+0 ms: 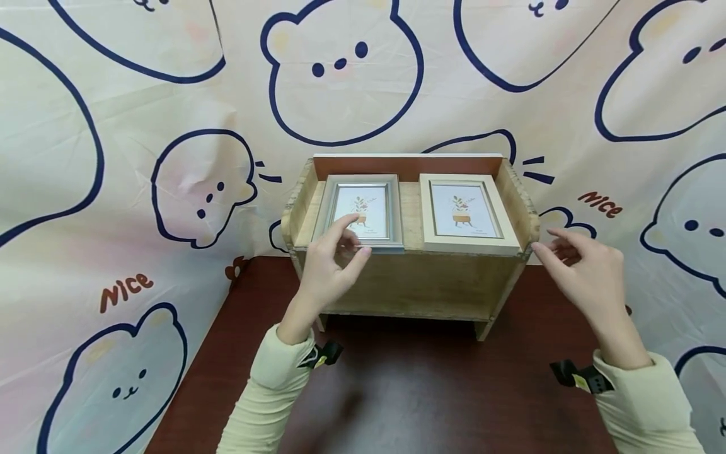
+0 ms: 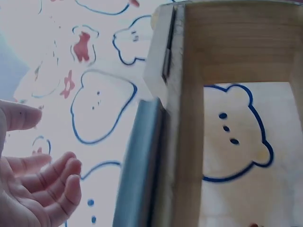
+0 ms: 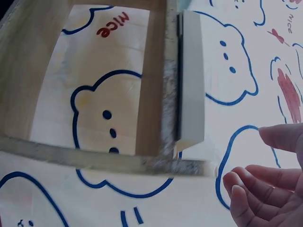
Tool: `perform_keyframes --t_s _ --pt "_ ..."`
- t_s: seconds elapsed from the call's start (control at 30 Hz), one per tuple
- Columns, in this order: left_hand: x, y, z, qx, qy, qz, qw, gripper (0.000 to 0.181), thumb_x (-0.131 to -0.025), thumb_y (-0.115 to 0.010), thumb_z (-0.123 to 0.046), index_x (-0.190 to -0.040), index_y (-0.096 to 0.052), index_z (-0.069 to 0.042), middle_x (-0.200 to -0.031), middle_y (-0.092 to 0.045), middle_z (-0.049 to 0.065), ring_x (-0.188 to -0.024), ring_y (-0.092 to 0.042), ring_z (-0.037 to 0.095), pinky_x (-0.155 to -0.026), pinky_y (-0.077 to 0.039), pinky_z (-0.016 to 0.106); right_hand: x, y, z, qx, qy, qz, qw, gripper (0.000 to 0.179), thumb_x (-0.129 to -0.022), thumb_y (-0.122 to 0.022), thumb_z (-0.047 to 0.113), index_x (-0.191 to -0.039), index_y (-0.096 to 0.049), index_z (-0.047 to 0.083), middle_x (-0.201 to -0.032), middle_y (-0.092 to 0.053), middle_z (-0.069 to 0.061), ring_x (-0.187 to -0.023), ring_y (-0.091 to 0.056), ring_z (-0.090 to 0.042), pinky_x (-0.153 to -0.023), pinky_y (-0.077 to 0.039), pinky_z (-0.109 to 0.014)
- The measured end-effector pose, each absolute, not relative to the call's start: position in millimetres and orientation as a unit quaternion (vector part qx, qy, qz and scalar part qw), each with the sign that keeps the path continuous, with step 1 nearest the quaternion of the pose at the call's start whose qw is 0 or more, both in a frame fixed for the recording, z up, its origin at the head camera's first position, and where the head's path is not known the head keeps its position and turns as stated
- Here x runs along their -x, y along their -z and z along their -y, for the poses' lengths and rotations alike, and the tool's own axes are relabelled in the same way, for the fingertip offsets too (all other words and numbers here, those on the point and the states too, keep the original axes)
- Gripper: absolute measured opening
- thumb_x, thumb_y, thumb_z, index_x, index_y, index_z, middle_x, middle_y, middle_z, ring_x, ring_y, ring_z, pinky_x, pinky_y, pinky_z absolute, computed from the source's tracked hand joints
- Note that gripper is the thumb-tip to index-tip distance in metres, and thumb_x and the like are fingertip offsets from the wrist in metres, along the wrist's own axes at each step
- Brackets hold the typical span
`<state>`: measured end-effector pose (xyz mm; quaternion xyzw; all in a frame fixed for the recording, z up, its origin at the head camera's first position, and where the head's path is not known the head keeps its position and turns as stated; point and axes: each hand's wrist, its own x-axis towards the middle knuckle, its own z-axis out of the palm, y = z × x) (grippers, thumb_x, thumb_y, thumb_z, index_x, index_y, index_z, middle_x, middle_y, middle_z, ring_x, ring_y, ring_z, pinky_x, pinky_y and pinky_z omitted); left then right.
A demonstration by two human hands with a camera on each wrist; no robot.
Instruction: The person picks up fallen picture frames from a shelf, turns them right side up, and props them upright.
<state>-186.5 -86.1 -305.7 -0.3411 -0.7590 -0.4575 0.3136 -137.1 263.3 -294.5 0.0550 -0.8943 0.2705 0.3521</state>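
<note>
Two picture frames lie side by side on top of a small wooden shelf (image 1: 408, 284). The left one is a silver-grey picture frame (image 1: 394, 208), its edge also seen as a blue-grey strip in the left wrist view. The right one is a cream picture frame (image 1: 505, 221). Both hold a print of a potted plant. My left hand (image 1: 329, 258) hovers over the grey frame's front corner, fingers loosely bent and holding nothing; the left wrist view shows a gap between them. My right hand (image 1: 595, 271) hangs empty beside the shelf's right end, thumb and fingers apart.
The shelf stands on a dark red-brown surface (image 1: 442, 391), against a pale cloth backdrop (image 1: 238, 107) printed with blue-outlined bears. Raised wooden end panels (image 1: 517, 195) and a back board (image 1: 408, 169) bound the shelf top. Both wrists carry black straps (image 1: 595, 381).
</note>
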Motion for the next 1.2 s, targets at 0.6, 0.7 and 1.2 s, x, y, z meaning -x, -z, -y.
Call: perform_keyframes --t_s 0.6,0.7,1.2 --pt "231 255 26 0.244 0.413 0.873 0.094 0.062 -0.085 -0.060 -0.027 -0.137 -0.036 -0.004 -0.107 -0.058 0.013 -0.085 -0.059 0.017 -0.071 -0.049 0.030 179 243 -235 -0.026 -0.271 0.947 0.168 0.063 -0.086 -0.057 0.041 -0.128 -0.047 -0.005 -0.117 -0.053 -0.029 -0.096 -0.057 -0.043 -0.068 -0.049 -0.049" --pt "240 254 19 0.225 0.412 0.881 0.064 0.064 -0.085 -0.059 -0.031 -0.139 -0.033 -0.006 -0.113 -0.056 0.012 -0.092 -0.058 0.018 -0.076 -0.049 0.031 188 240 -227 -0.030 -0.251 0.959 0.130 0.068 -0.086 -0.054 0.044 -0.130 -0.042 -0.007 -0.114 -0.053 -0.030 -0.095 -0.054 -0.043 -0.071 -0.047 -0.051" --pt "271 256 -8 0.156 0.447 0.881 -0.025 0.067 -0.087 -0.056 -0.037 -0.141 -0.030 -0.007 -0.134 -0.044 0.015 -0.121 -0.042 0.025 -0.095 -0.039 0.038 235 244 -211 -0.019 -0.279 0.960 -0.025 0.081 -0.088 -0.050 0.044 -0.142 -0.016 -0.006 -0.141 -0.024 -0.031 -0.127 -0.024 -0.045 -0.100 -0.024 -0.058"
